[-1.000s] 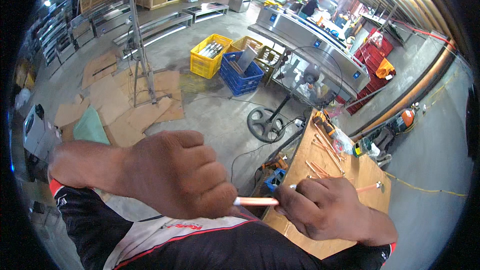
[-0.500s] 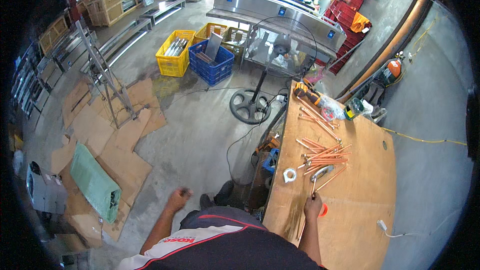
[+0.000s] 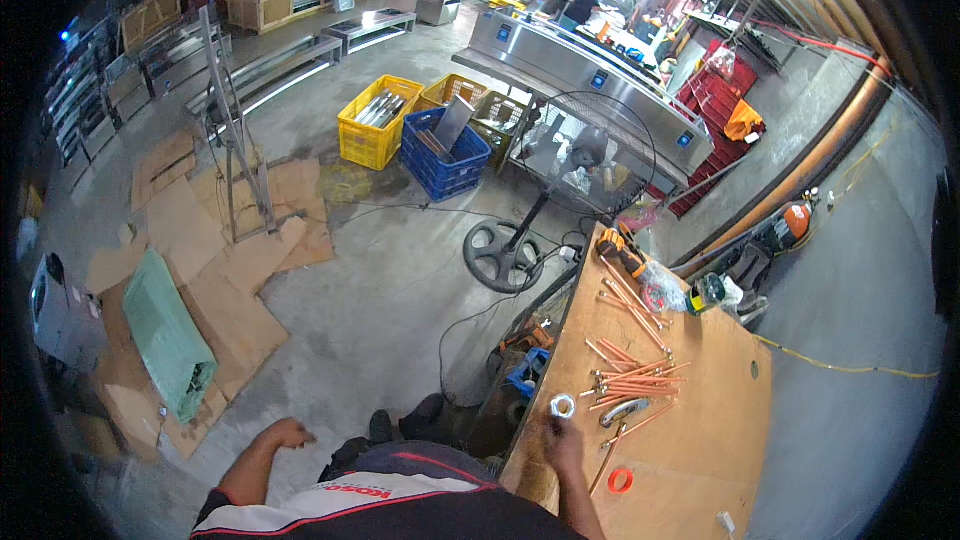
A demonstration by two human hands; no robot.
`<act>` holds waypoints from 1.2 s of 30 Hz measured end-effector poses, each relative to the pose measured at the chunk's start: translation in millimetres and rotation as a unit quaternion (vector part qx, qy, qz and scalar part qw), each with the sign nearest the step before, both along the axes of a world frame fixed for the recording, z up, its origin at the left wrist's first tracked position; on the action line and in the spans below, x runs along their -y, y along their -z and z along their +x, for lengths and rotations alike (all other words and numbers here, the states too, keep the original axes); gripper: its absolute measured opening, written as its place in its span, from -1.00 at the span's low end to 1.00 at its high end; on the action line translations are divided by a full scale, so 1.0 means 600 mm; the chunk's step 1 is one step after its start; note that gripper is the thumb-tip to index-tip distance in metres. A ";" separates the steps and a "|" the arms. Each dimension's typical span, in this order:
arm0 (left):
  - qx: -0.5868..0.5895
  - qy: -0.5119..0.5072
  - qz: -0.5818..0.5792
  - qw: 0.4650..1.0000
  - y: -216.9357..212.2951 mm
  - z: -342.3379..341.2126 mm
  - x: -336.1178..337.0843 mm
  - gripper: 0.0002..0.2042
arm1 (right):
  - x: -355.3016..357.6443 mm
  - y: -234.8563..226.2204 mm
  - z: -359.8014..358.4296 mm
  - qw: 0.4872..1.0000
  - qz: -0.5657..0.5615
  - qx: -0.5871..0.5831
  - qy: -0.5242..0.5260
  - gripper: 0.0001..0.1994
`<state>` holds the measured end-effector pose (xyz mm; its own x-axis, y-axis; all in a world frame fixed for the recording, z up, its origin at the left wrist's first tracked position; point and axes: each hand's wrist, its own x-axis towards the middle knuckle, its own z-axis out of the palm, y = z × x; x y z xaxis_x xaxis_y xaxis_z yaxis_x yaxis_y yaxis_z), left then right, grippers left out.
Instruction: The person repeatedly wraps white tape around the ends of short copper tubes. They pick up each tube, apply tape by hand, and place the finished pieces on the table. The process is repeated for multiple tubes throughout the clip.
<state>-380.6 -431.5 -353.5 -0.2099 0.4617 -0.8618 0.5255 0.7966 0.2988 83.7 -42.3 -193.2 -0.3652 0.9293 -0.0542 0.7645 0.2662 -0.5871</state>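
Note:
My right hand (image 3: 564, 443) is over the near left part of the wooden table, its fingers right at a whitish ring (image 3: 562, 406) like a tape roll. Whether they grip it is too dark to make out. Just right of this hand lies a long copper tube (image 3: 607, 458), near an orange ring (image 3: 620, 481). Beyond are a grey-handled tool (image 3: 624, 412) and a pile of copper tubes (image 3: 640, 383) with fittings on their ends. My left hand (image 3: 288, 433) hangs over the floor at my left, fingers loosely apart, with nothing visible in it.
On the wooden table (image 3: 700, 450) are a yellow-black power drill (image 3: 622, 252) and a green-black container (image 3: 706, 294). A black pedestal fan (image 3: 503, 255) stands beyond. Yellow (image 3: 378, 145) and blue (image 3: 445, 165) crates sit on the floor. Flattened cardboard (image 3: 235, 325) lies left under a green panel (image 3: 168, 335).
My right hand has left the copper tube and moved left to the whitish ring. My left hand has shifted slightly. The whole view has tilted upward, so the table appears lower.

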 end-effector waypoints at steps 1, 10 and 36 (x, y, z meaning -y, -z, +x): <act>0.087 0.060 -0.003 0.994 -0.020 0.012 0.027 -0.48 | 0.018 -0.027 -0.041 0.996 -0.059 0.041 -0.055 -0.75; 0.453 -0.037 -0.072 0.888 -0.037 0.105 0.138 -0.49 | 0.114 0.173 -0.080 0.832 -0.432 0.121 -0.327 -0.61; 0.136 -0.076 0.025 0.987 -0.298 0.016 0.038 -0.58 | 0.216 0.015 -0.099 0.859 -0.430 0.172 -0.220 -0.50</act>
